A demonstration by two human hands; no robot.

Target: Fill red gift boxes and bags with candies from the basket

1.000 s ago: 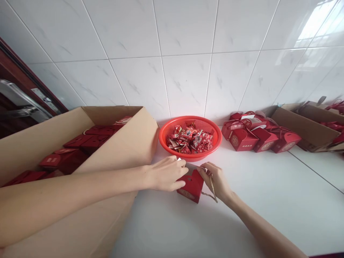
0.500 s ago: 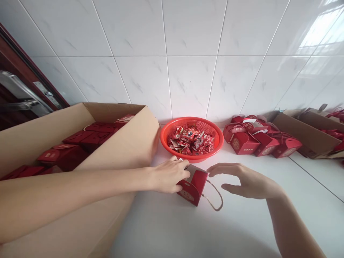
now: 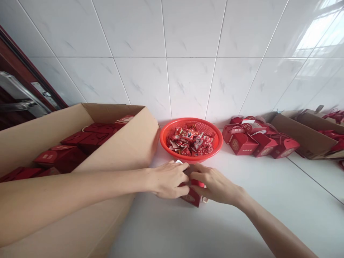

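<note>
A small red gift box [image 3: 194, 199] stands on the white tabletop just in front of the red basket, its top partly covered by both hands. My left hand [image 3: 170, 179] grips the box's left side with curled fingers. From the right, my right hand [image 3: 212, 182] reaches over the box, fingers bent around its upper right flap. Part of the twisted cord handle [image 3: 205, 199] shows below my right hand. Wrapped red sweets [image 3: 189, 135] lie in the red plastic basket [image 3: 164, 143].
On the left stands a large cardboard carton [image 3: 129, 147] with several red boxes inside. Several red gift boxes [image 3: 243, 144] are grouped right of the basket, beside another cardboard box [image 3: 298, 138]. A tiled wall [image 3: 190, 82] rises behind.
My right hand has moved left onto the box, and its fingers have closed in. The cord handle, which looped out to the right, is now mostly covered. My left hand stays on the box.
</note>
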